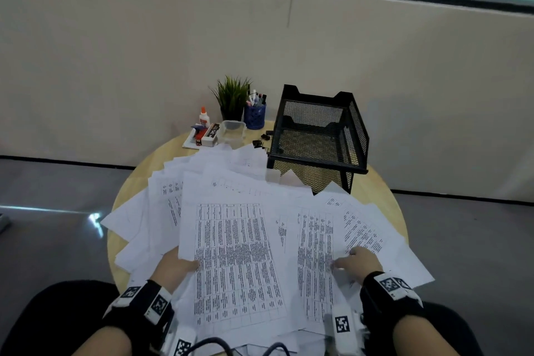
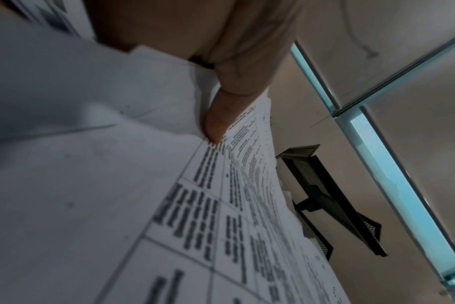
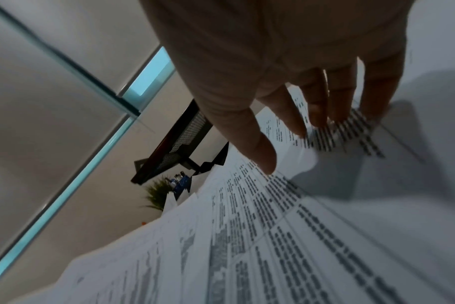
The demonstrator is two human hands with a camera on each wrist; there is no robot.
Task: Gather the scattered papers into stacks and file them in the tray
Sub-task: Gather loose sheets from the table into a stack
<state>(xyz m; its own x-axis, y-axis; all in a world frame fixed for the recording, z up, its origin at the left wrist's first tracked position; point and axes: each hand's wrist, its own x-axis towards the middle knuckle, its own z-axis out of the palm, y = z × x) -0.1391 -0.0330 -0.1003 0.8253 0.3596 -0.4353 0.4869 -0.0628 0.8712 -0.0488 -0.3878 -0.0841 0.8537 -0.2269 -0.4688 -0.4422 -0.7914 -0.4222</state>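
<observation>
papers fanned across round surface, tray beyond at far right.
left hand pinching top sheet's near-left edge; right hand flat, unclenched, nearer tray; sheet's long axis pointing away toward tray.

White papers, black mesh, pale wood

The papers are white, printed with black gridded tables of text; the tray is black wire mesh; the worktop is light tan wood. Behind stand a green plant in a black pot, a blue patterned pen cup, and a white glue bottle with an orange cap.
</observation>
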